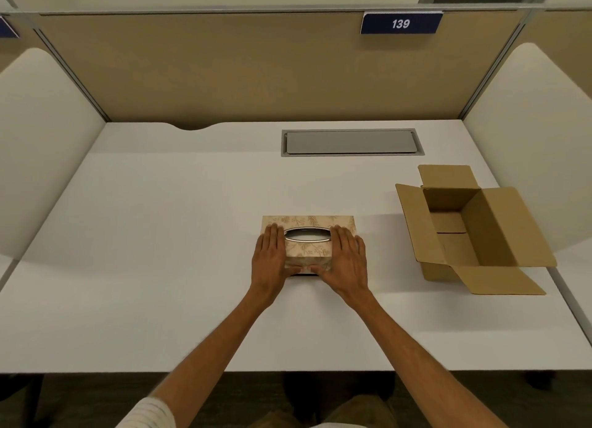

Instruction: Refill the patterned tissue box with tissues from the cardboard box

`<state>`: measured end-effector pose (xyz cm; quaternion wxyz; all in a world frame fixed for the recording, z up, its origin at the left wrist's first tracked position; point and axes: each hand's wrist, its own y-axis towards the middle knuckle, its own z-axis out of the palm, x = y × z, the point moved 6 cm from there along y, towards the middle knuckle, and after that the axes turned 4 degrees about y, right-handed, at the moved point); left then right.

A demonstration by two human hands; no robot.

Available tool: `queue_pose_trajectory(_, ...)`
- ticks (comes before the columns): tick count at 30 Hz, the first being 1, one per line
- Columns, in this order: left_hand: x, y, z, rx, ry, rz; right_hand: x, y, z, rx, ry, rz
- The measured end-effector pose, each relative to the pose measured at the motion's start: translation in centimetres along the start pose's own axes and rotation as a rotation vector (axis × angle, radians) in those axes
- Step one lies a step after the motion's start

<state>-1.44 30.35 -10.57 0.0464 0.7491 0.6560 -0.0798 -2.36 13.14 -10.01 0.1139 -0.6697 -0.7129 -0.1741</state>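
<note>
The patterned tissue box sits in the middle of the white desk, beige with a leaf print and an oval slot rimmed in silver on top. My left hand lies flat over its left end, thumb on the front face. My right hand covers its right end the same way, so both hands grip the box. Something pale shows inside the slot; I cannot tell what it is. The cardboard box stands open at the right, flaps spread. No tissues show in the part of its inside that I can see.
A grey cable hatch is set into the white desk behind the tissue box. Tan partition panels close the back, white curved dividers the sides. A blue sign reading 139 hangs at the top.
</note>
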Motion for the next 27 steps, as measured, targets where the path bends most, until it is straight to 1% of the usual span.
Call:
queue_pose_trajectory(8,0.0,-1.2,1.0,0.008,-0.043,-0.037,-0.2,-0.7,1.1,0.030,0.024,0.010)
queue_pose_trajectory(13,0.1,-1.0,1.5,0.013,-0.025,-0.028,-0.2,-0.9,1.5,0.047,-0.023,-0.021)
queue_pose_trajectory(16,0.0,-1.1,1.2,-0.007,-0.029,-0.034,-0.1,-0.8,1.6,0.062,-0.036,0.009)
queue_pose_trajectory(19,-0.1,-1.2,1.3,-0.020,-0.013,-0.031,0.0,-0.7,1.7,0.036,-0.004,0.037)
queue_pose_trajectory(25,-0.1,-1.0,1.1,-0.030,-0.112,-0.071,-0.1,-0.2,2.1,0.061,0.002,0.071)
queue_pose_trajectory(27,-0.3,-0.8,0.4,-0.063,-0.145,-0.077,-0.1,-0.1,1.4,0.037,0.046,0.089)
